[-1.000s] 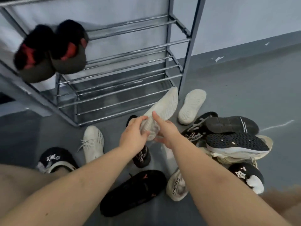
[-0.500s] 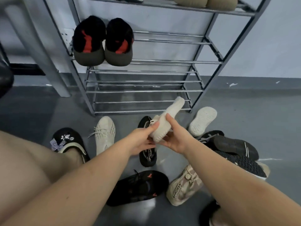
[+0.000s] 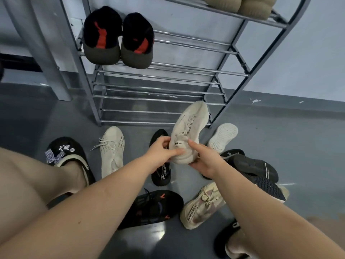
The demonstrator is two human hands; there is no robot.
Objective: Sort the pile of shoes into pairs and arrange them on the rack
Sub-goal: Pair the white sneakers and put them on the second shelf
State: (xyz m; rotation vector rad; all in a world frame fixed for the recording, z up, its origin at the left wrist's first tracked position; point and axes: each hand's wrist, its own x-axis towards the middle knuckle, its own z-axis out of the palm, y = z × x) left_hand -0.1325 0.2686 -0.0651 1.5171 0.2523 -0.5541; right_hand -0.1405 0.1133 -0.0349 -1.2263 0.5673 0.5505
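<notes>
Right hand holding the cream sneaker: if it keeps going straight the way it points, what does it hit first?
Probably the rack: the right hand points up and away, and the cream sneaker in its grip leads, toe near the lowest bars. Depth is unclear, so the toe may meet floor before the bars.

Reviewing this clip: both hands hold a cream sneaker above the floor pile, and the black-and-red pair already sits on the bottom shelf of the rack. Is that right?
Not quite. The head view shows the left hand and right hand holding the cream sneaker above the floor pile, but the black-and-red pair sits on an upper shelf of the rack, with several bare shelves below it, not the bottom one.
</notes>
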